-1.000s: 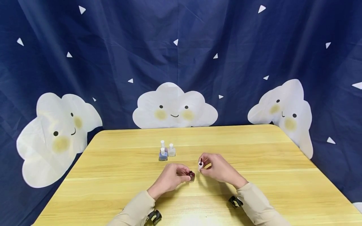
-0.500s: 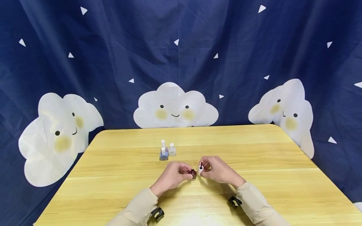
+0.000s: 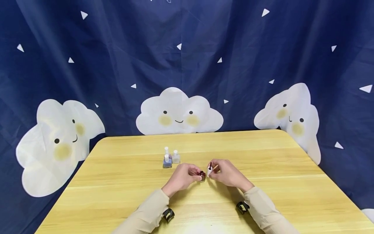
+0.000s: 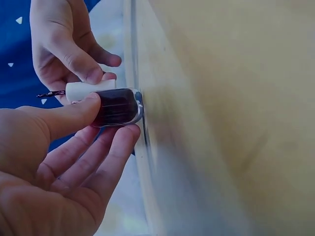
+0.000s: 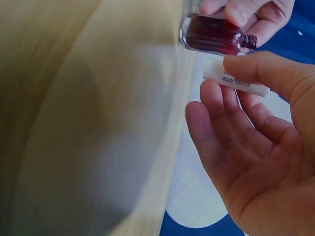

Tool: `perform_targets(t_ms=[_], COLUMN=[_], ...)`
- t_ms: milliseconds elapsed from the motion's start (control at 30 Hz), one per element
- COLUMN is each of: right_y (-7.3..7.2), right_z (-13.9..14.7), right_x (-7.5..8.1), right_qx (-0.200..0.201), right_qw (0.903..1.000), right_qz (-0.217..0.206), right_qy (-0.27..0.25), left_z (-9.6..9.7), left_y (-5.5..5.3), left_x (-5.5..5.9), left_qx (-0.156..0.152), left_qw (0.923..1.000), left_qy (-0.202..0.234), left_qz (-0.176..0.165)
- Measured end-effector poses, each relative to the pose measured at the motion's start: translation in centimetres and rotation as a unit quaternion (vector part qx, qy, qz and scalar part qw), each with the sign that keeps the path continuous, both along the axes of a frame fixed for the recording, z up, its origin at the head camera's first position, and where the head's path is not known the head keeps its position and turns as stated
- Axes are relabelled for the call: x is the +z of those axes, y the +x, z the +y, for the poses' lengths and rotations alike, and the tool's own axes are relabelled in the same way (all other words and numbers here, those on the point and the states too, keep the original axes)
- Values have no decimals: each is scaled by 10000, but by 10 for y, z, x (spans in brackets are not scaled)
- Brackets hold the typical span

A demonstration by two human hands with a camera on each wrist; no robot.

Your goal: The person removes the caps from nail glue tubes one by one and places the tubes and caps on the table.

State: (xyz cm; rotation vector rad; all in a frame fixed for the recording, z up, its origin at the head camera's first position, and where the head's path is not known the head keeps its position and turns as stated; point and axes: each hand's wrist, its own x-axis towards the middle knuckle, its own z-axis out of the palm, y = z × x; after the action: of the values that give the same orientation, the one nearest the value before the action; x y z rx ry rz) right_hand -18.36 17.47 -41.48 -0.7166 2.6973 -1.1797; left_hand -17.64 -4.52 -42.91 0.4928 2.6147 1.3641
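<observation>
My left hand point(image 3: 183, 176) pinches a dark red nail polish bottle point(image 4: 118, 107) between thumb and fingers. The bottle has no cap on, and its threaded neck point(image 5: 249, 41) shows in the right wrist view. My right hand point(image 3: 227, 174) holds the white cap point(image 5: 236, 83) between thumb and fingertips. In the head view the cap's dark brush point(image 3: 210, 164) points upward. Cap and bottle are side by side with a small gap in the head view. Whether the bottle's base touches the table cannot be told.
Farther back on the wooden table point(image 3: 117, 175) stand a blue nail polish bottle point(image 3: 167, 163), a clear one point(image 3: 176, 157) and a third bottle point(image 3: 167, 150) partly hidden behind the blue one. A dark blue curtain point(image 3: 187, 65) with clouds hangs behind the table.
My left hand has moved right and slightly away from me with the red bottle, closer to the cap. The right hand has shifted only a little. The view has also tilted slightly.
</observation>
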Motion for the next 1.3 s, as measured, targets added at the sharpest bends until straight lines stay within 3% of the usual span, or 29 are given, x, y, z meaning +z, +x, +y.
perform_targets(t_ms=[500,900,1100,1300], right_y=[-20,-45,-52,-57], right_z=[4,9,7,7], right_x=[-10,0,-1,-7], right_qx=[-662,-603,-641,-705], right_qw=[9978,9965,9956,9954], right_qz=[-2,270,109,-53], right_qy=[-58,514,679,651], left_z=[22,29,30,32], left_y=[-31,-47,-53,-56], left_x=[4,7,7,8], left_qx=[145,243,305,279], left_qw=[9999,9996,9993,9995], left_qy=[-26,-149,-135,-68], left_qz=[-38,34,195,136])
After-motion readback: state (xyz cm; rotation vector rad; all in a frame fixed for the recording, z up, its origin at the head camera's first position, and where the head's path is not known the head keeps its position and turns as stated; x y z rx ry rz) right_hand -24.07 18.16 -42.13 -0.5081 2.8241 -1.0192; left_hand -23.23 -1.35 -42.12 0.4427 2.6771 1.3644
